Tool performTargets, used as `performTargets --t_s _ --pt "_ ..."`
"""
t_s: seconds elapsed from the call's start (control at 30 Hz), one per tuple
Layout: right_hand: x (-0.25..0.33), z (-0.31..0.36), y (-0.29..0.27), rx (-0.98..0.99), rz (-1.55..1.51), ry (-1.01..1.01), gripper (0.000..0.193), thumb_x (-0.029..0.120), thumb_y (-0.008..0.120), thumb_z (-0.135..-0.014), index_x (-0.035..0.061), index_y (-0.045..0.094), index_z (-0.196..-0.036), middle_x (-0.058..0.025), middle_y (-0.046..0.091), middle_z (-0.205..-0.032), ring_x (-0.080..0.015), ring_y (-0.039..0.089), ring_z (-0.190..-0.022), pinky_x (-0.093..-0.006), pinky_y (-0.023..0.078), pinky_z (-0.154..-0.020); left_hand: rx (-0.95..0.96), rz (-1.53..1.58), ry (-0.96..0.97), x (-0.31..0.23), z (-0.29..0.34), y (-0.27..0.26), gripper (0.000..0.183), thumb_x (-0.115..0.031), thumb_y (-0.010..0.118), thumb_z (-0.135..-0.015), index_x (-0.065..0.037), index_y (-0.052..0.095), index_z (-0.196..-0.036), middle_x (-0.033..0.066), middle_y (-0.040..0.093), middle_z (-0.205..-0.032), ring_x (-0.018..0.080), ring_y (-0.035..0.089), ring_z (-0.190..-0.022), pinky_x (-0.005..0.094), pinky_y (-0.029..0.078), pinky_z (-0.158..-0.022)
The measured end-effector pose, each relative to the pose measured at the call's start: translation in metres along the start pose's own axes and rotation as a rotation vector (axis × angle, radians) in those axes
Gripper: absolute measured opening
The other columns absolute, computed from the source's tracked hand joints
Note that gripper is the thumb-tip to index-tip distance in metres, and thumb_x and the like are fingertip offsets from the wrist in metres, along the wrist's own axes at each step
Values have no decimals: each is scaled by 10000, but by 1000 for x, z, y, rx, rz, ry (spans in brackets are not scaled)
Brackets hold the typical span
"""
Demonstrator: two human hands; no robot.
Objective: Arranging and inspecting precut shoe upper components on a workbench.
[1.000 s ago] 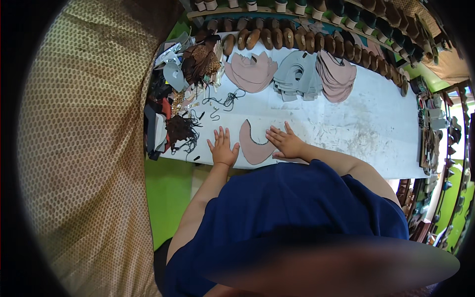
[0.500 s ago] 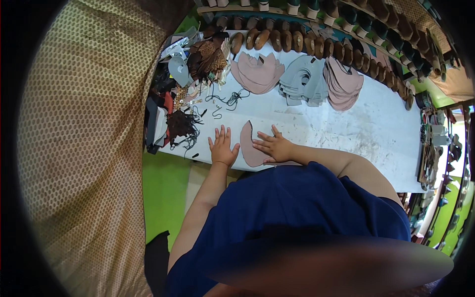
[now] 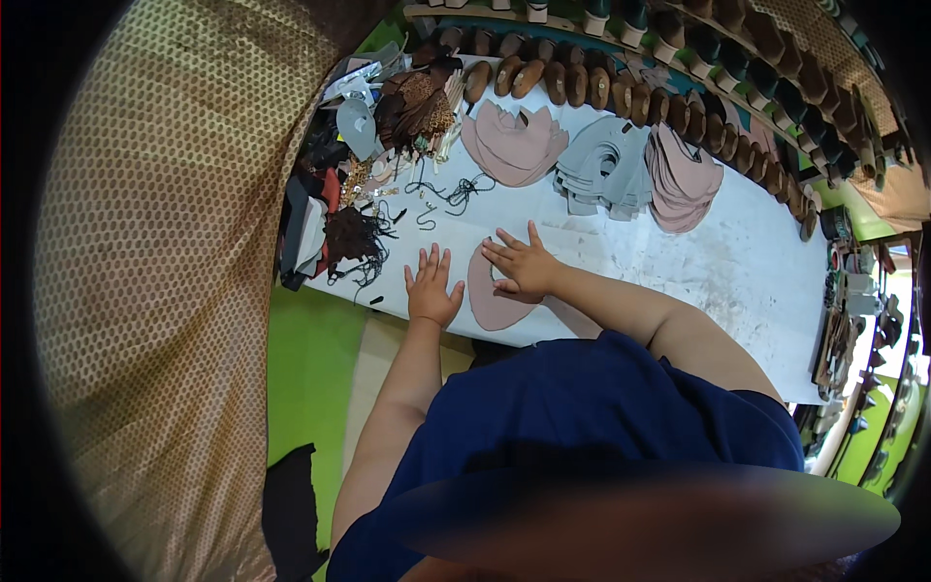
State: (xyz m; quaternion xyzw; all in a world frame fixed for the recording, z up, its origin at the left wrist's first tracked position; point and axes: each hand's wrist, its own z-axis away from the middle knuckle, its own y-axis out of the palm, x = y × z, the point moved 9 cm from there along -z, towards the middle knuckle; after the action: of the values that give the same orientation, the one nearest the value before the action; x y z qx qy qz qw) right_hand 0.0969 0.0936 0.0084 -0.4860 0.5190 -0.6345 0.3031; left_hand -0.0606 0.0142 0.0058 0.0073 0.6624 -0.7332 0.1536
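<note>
A curved pink shoe-upper piece [image 3: 493, 303] lies flat near the front edge of the white table [image 3: 679, 276]. My right hand [image 3: 524, 268] rests on its right and far part with fingers spread, hiding some of it. To the left of the piece, my left hand [image 3: 433, 291] lies flat on the table, fingers apart, holding nothing. Beyond my hands are a pile of pink cut pieces [image 3: 512, 145], a stack of grey ones [image 3: 603, 170] and another pink stack [image 3: 683, 179].
Leather scraps [image 3: 415, 109], dark cords [image 3: 456, 196] and a dark fringed bundle [image 3: 351, 238] crowd the table's left side. Brown shoe forms [image 3: 576, 85] line the far edge, below shelves of more footwear [image 3: 669, 29]. A patterned curtain [image 3: 165, 291] hangs at left.
My right hand has slid away from me and slightly left over the pink piece, its fingertips now near the far tip. My left hand has stayed about where it was.
</note>
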Motion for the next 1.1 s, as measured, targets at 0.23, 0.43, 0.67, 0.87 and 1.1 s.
performTargets --t_s 0.23,0.43,0.67,0.87,1.1 --pt "1 -13 -9 29 86 89 786 609 446 -950 74 391 -1523 -87 355 -1604 -286 219 -1527 -733 68 -1145 -23 30 17 -3 0 -5 747 -357 632 -882 -165 358 -1551 103 262 -1647 321 210 -1524 593 96 -1206" --pt "54 35 35 126 -157 -293 879 593 520 -924 26 284 -1553 -175 289 -1617 -353 232 -1513 -566 141 -1220 -15 23 28 -5 -2 -3 738 -377 621 -888 -166 363 -1547 100 258 -1648 313 203 -1527 596 93 -1207" --pt "62 47 -20 -164 -59 -54 882 551 564 -925 0 270 -1549 -205 230 -1631 -387 173 -1526 -574 172 -1206 22 11 14 -1 2 0 750 -462 556 -919 -153 332 -1564 89 221 -1663 288 148 -1545 574 54 -1218" --pt "36 59 23 65 -81 99 904 535 593 -895 17 258 -1556 -184 248 -1630 -356 203 -1523 -560 167 -1213 13 43 63 -1 1 4 760 -473 537 -929 -128 314 -1569 115 201 -1666 322 128 -1545 619 52 -1197" --pt "2 83 23 -30 -17 500 945 614 567 -882 16 271 -1551 -192 251 -1625 -372 177 -1526 -579 147 -1211 69 30 78 -3 2 3 780 -504 504 -942 -124 274 -1583 117 151 -1678 331 89 -1550 620 33 -1198"
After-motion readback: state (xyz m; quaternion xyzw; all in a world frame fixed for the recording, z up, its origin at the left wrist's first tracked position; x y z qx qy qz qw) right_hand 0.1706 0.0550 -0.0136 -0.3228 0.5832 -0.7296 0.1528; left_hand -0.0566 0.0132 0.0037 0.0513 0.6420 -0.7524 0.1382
